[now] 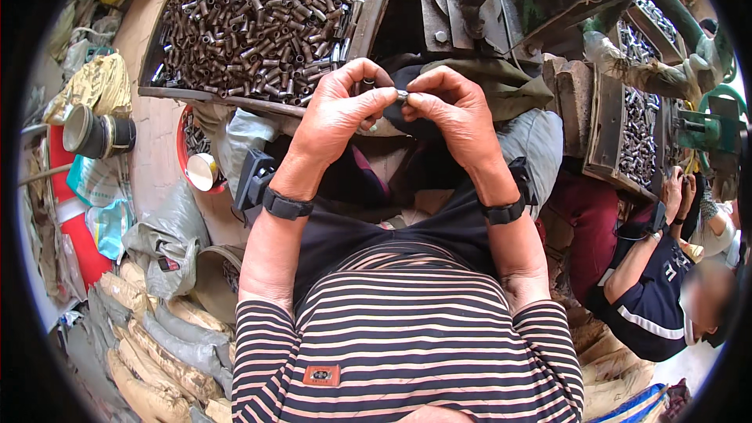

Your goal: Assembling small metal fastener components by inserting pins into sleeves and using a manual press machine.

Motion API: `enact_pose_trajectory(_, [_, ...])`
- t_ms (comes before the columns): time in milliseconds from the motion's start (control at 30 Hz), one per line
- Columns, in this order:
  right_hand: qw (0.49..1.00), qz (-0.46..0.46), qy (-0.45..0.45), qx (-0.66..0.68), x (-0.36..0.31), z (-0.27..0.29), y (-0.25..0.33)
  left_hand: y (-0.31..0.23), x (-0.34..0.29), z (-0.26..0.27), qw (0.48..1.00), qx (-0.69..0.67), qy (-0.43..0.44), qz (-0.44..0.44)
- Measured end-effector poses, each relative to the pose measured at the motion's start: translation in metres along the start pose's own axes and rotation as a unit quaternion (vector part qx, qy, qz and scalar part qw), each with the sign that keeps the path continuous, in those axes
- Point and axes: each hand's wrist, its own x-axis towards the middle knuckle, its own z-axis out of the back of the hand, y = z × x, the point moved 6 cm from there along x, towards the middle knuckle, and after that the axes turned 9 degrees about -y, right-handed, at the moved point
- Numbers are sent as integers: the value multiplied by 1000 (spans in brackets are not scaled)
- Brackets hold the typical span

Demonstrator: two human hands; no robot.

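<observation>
Before my chest, my left hand (338, 106) and my right hand (457, 108) meet, with thumbs and forefingers pinched on a small metal piece (402, 96) between them. It looks like a short dark tube, mostly covered by the fingertips. A second small dark ring-like end (367, 82) shows among the curled fingers of my left hand. Just beyond that hand lies a heap of short metal tubes (258, 27), brownish and silvery, in a shallow wooden tray (223, 100). Beyond my right hand stands a machine (439, 12) with bolted steel plates.
At left are a red basin (185, 141), a dark bucket (86, 131), a grey plastic bag (168, 239) and stacked sacks (157, 345). Another person (650, 298) works at right near a wooden box (603, 121) of metal parts. Cloth (509, 82) hangs below the machine.
</observation>
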Motion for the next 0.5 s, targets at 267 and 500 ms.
enact_pose_trajectory(267, [1000, 1, -20, 2, -2, 3, 0, 19, 4, -5, 989, -134, -26, 58])
enact_pose_trajectory(500, [997, 35, -67, 0, -3, 20, 12, 22, -2, -16, 937, -331, 6, 114])
